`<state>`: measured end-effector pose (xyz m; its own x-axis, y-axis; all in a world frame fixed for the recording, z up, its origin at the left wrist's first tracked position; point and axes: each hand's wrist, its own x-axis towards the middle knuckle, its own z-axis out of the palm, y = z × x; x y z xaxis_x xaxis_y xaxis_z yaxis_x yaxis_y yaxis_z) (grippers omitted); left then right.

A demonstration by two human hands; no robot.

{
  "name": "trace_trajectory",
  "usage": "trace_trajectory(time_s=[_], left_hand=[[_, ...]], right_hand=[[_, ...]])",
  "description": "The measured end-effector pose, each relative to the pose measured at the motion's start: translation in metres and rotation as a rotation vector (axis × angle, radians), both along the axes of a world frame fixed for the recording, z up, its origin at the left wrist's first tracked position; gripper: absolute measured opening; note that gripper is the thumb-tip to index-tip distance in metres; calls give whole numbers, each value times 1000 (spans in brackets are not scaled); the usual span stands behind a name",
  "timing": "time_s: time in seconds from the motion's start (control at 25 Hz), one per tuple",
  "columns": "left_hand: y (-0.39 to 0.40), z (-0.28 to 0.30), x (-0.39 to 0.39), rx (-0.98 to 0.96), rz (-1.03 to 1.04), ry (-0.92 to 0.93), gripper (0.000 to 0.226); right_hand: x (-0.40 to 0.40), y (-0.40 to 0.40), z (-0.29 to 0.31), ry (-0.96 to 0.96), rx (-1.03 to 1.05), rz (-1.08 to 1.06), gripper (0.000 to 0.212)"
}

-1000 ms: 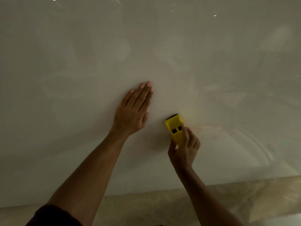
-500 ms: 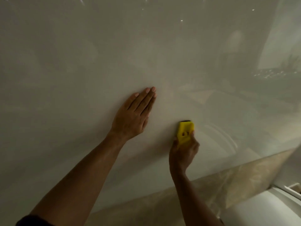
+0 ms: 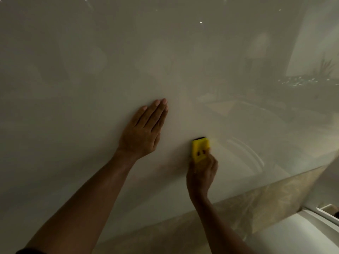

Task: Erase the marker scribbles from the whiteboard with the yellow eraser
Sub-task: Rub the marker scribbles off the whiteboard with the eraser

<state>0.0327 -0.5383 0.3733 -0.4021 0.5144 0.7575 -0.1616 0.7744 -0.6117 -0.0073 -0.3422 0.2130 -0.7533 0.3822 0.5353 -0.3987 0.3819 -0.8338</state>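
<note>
Whiteboard (image 3: 91,88): large, glossy, full of room reflections. No dark marker lines show on it; only a faint reddish haze low on the board, left of the eraser, and even that may be shadow.

Eraser (image 3: 200,148): yellow body, dark pad edge uppermost, flat against the board. Pinched at its lower end by the right hand (image 3: 201,174), fingers curled round it. Blurred at the edge, so likely mid-stroke.

Left hand (image 3: 145,130): laid open and flat on the board, fingers together, holding nothing, up and to the left of the eraser.

Change over the last second: the eraser has slid to the right, away from the left hand, and the pinkish smear once seen beside it is no longer visible. The left hand has kept its place. The view has swung right, bringing a pale ledge (image 3: 302,233) into the lower corner.

Judgement: wiping looks nearly finished; a closing pass over the haze remains.
</note>
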Motion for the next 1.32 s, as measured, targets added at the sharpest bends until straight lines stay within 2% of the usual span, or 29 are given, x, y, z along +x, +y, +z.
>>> trace_trajectory(time_s=[0.04,0.08,0.16,0.2,0.24,0.36,0.4,0.48,0.52,0.56,0.68,0.72,0.84,0.88,1.0,1.04,1.16,1.2,1.24,1.32], left_hand=[[0,1,0,1,-3,-2,66],[0,2,0,4,-5,-5,65],[1,1,1,2,-21,-9,65],[1,1,0,5,-23,-12,64],[0,1,1,9,-17,-14,64],[1,2,1,7,-19,-8,64],[1,2,1,9,-21,-8,65],[2,1,1,12,-19,-11,66],[2,1,1,15,-15,-15,67],[2,1,2,10,-9,-14,67],[2,1,2,6,3,-3,66],[2,2,3,11,2,-6,65],[5,2,4,20,15,-18,64],[6,2,5,22,17,-25,64],[6,2,6,30,19,-36,65],[6,2,6,30,18,-38,65],[8,4,6,30,16,-16,65],[8,3,6,32,16,-21,65],[8,2,6,27,23,-26,65],[8,3,6,13,47,-22,65]], right_hand=[[-4,1,-11,77,135,35,50],[-14,5,-13,77,138,57,48],[-21,7,-7,-105,-194,1,58],[-19,1,-2,-168,-286,-39,65],[-14,-4,0,-139,-224,-43,66],[-16,11,-10,214,213,42,54],[-29,21,-10,182,152,22,56],[-41,28,0,-69,-308,-58,74],[-38,20,3,-129,-408,-73,82],[-28,11,5,-90,-337,-59,82],[-14,4,-11,192,118,68,65],[-20,10,-13,211,136,51,64],[-28,10,-8,-18,-178,-50,72],[-24,5,-6,-20,-151,-34,72],[-20,17,-16,264,239,71,59],[-35,32,-17,249,243,61,57],[-60,41,-13,-141,-300,-90,72],[-52,32,-14,-166,-289,-126,74],[-39,22,-16,-81,-159,-103,72],[-14,10,-35,202,203,68,60]])
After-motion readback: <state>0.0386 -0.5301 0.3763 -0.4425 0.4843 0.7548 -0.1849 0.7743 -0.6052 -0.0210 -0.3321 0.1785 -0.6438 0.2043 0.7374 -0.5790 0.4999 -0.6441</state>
